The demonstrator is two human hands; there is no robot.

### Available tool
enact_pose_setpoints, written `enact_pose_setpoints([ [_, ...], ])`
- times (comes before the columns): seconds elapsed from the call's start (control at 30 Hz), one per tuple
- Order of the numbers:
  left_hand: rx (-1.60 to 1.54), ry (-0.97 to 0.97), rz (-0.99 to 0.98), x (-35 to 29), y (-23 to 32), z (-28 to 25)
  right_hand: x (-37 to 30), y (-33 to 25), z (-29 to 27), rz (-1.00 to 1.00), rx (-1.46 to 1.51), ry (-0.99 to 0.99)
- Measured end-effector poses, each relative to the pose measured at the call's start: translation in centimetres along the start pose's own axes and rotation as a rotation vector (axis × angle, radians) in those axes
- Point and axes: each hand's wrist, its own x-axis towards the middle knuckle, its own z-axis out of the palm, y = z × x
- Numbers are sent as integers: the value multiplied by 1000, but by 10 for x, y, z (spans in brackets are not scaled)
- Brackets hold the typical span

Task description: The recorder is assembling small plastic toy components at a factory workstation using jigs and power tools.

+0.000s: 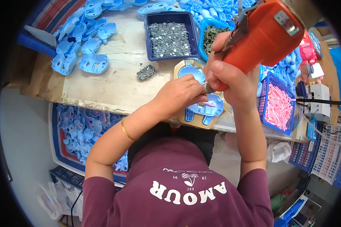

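Observation:
My right hand (231, 77) grips a red electric screwdriver (263, 34), tilted so its tip points down and left. Its metal tip (209, 89) comes down beside the fingertips of my left hand (182, 92). Those fingers are bent and pressed together over the work; whatever they pinch is hidden. Beneath both hands lies a light-blue plastic toy shell (215, 108) with a small pink piece in it. It rests in a tan holding fixture (199, 125) at the table's front edge. Part of a blue shell (190, 70) shows at the fixture's far end.
A dark tray of screws (168, 39) stands beyond my hands, beside a blue bin of dark small parts (213, 36). Loose screws (146, 72) lie left. Blue shells (94, 63) pile up far left. A basket of pink pieces (278, 108) sits right.

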Motion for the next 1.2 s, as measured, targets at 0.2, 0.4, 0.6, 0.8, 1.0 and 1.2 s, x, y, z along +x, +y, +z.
enact_pose_setpoints([
  [0.2,42,-103,-86,3,8,-17,-24,8,-14,72,-55,52],
  [0.4,119,-117,95,-10,18,-3,-48,13,-38,112,-66,213],
  [0.6,151,-182,92,-14,19,9,-50,23,-41,112,-68,231],
  [0.8,139,-189,54,-19,19,14,-55,27,-39,72,-70,257],
  [1.0,130,-182,35,-18,21,14,-56,31,-35,35,-105,283],
  [1.2,135,-175,31,-18,22,15,-55,33,-33,38,-116,329],
])
